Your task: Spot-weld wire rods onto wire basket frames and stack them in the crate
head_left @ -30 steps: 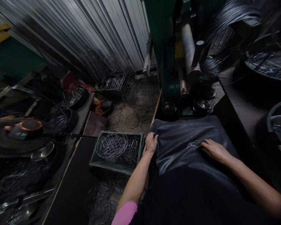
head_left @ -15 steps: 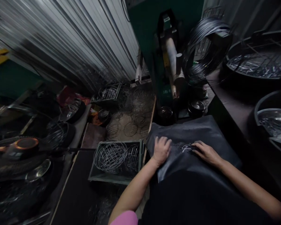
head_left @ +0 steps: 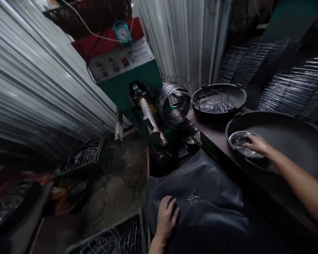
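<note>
My left hand [head_left: 166, 217] lies flat, fingers spread, on a dark cloth [head_left: 209, 208] spread over my lap. A small cluster of bent wire pieces [head_left: 193, 197] rests on the cloth just right of that hand. My right hand [head_left: 257, 144] reaches into a shiny metal bowl [head_left: 241, 144] of small wire bits that sits in a large black pan [head_left: 286, 141]. Its fingertips dip into the bowl and are hidden, so what they hold is unclear.
A green machine [head_left: 127, 74] with a protruding shaft [head_left: 151, 121] stands ahead, a wire coil [head_left: 173, 104] beside it. Another black pan [head_left: 218, 98] holds wire pieces. Wire grids [head_left: 288, 84] lean at right. A crate of wire rings [head_left: 113, 240] sits lower left beside corrugated wall.
My view swung up and right. My right hand left the wire pieces on the cloth and reached out to the metal bowl. My left hand stayed on the cloth.
</note>
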Demonstrator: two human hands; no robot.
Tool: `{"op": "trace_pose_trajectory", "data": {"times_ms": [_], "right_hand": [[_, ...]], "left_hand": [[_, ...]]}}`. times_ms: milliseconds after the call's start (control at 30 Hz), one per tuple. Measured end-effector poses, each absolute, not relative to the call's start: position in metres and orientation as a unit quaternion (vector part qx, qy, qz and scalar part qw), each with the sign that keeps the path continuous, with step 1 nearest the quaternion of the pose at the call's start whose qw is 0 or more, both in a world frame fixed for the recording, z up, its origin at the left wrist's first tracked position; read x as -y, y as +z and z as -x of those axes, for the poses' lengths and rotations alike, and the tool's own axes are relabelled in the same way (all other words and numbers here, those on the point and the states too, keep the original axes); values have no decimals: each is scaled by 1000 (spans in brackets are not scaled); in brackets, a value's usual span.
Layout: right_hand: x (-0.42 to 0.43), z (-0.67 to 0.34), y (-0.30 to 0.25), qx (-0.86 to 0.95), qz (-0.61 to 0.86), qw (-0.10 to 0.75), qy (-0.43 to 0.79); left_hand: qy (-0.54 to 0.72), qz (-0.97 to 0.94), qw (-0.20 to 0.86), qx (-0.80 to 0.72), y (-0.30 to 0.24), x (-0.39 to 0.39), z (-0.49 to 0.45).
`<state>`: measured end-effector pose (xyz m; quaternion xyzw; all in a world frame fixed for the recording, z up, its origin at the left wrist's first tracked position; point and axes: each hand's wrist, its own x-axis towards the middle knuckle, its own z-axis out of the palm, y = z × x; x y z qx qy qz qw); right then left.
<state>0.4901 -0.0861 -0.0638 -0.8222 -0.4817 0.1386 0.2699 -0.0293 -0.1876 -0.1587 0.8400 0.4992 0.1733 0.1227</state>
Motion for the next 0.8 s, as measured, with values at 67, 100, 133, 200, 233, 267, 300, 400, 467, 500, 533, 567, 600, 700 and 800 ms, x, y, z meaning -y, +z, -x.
{"op": "trace_pose_trajectory", "data": {"times_ms": [67, 100, 133, 200, 233, 267, 300, 400, 467, 500, 533, 567, 600, 700, 800], "right_hand": [[77, -509, -71, 488, 831, 213, 162], [74, -513, -77, 497, 830, 185, 170], [72, -514, -82, 504, 829, 167, 174], [68, -514, -93, 524, 822, 143, 171], [67, -515, -98, 534, 817, 136, 168], [65, -516, -102, 542, 814, 129, 164], [64, -518, -105, 546, 813, 122, 162], [60, -527, -113, 544, 817, 99, 161], [59, -531, -117, 544, 818, 90, 163], [59, -532, -119, 545, 818, 89, 162], [60, -533, -120, 545, 818, 89, 160], [61, -533, -122, 544, 819, 91, 158], [61, -532, -123, 543, 820, 94, 156], [61, -529, -125, 536, 823, 107, 156], [58, -524, -126, 527, 826, 119, 164]], "left_hand": [[208, -811, 129, -532, -161, 185, 33], [221, -800, 133, -541, -163, 184, 34], [229, -794, 136, -546, -165, 184, 34], [236, -791, 137, -548, -169, 184, 34], [236, -791, 137, -547, -171, 184, 33], [236, -791, 136, -548, -172, 184, 33], [234, -791, 134, -549, -173, 183, 33], [230, -786, 134, -558, -174, 182, 32], [227, -782, 140, -563, -173, 181, 31], [227, -780, 145, -565, -173, 180, 31], [227, -778, 150, -566, -172, 180, 30], [227, -777, 153, -567, -172, 179, 29], [227, -776, 155, -567, -172, 179, 29], [227, -777, 154, -566, -173, 178, 28], [223, -780, 152, -564, -175, 178, 29]]}}
